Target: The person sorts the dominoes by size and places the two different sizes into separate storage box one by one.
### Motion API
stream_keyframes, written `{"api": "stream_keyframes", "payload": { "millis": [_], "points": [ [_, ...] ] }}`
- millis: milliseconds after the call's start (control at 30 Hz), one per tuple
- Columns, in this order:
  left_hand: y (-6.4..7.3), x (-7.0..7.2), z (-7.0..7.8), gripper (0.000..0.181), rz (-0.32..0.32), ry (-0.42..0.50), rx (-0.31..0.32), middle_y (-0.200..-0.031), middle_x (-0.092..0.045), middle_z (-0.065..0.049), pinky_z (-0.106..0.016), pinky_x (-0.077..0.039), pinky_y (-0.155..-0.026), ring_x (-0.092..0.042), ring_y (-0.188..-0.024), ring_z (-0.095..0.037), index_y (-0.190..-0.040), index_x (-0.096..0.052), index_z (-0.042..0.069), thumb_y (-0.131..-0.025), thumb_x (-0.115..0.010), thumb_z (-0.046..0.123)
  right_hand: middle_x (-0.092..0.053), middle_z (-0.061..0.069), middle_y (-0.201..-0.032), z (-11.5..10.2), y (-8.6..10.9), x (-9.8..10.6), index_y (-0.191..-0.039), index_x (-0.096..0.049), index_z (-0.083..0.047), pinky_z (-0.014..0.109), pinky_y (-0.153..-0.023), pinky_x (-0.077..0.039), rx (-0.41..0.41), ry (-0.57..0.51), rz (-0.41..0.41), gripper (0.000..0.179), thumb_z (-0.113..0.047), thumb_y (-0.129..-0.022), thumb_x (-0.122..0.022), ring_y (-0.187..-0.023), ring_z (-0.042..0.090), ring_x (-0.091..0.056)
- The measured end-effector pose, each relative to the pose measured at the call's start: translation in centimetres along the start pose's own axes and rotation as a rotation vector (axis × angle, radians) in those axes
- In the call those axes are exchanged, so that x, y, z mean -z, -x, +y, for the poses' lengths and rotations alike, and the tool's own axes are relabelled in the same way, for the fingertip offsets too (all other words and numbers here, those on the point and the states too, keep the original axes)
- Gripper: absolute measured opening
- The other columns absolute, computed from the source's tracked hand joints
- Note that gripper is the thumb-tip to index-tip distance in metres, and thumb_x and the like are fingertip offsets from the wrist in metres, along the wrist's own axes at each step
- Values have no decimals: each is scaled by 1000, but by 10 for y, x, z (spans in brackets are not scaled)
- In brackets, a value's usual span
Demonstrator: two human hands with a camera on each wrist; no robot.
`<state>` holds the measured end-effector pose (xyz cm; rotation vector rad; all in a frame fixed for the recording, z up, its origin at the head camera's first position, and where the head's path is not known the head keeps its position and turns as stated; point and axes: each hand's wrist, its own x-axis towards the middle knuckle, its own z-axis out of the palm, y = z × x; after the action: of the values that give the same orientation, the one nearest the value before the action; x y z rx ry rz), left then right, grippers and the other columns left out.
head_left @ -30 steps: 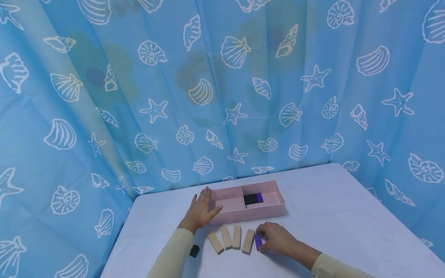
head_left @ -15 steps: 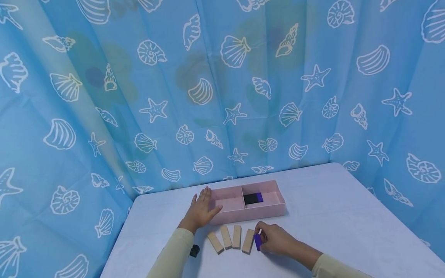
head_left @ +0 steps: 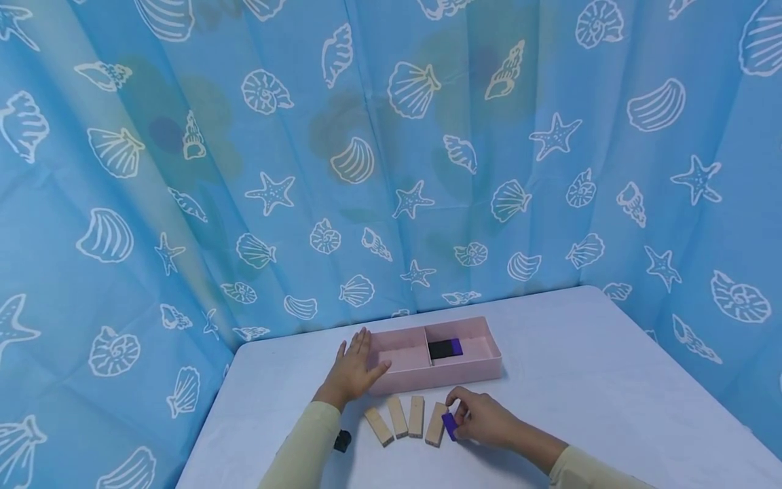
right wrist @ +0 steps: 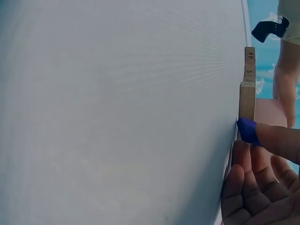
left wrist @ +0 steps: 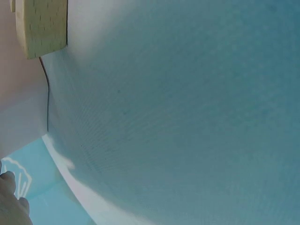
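Note:
My right hand point(head_left: 482, 415) pinches a small purple block point(head_left: 449, 426) between thumb and fingers, tilted beside the rightmost wooden block point(head_left: 436, 424). In the right wrist view the thumb presses on the purple block point(right wrist: 248, 131), and the other fingers curl below. My left hand point(head_left: 351, 370) rests with straight fingers on the left end of a pink two-compartment box point(head_left: 440, 377). Several plain wooden blocks point(head_left: 416, 417) fan out in front of the box. The left wrist view catches only part of the left hand point(left wrist: 13, 201) and a wooden block point(left wrist: 44, 28).
A black block point(head_left: 441, 350) and a purple block point(head_left: 456, 347) lie together in the box's right compartment, against the divider. A white cloth covers the table point(head_left: 586, 380). A blue shell-patterned curtain point(head_left: 391, 170) hangs behind it.
The purple block in my right hand has tilted and shifted slightly left, towards the rightmost wooden block. My left hand and the box have stayed put.

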<state>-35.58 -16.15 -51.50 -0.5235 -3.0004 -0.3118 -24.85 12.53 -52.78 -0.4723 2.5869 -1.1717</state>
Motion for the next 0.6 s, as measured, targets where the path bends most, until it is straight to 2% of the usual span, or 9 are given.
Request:
{"api": "stream_keyframes", "payload": {
  "millis": [367,600],
  "points": [
    [-1,0,0,102,-10,9,-3,-161,-15,-10,-51,-7,-116,-10,-147,-26,-156,-17,5,-87,-23,80,-58,0,-83,3,1,4,-119,-55,-8,29,-60,-50,-12,-124,-6,46,-2,-78,-76,-70,17,-57],
    [-1,-2,0,103,-17,1,10,-162,-12,-7,-48,-3,-116,-7,-148,-23,-156,-14,8,-85,-20,82,-59,3,-85,8,-1,5,-123,-55,-5,33,-61,-53,-46,-213,-8,48,1,-80,-74,-72,19,-60]
  ]
}}
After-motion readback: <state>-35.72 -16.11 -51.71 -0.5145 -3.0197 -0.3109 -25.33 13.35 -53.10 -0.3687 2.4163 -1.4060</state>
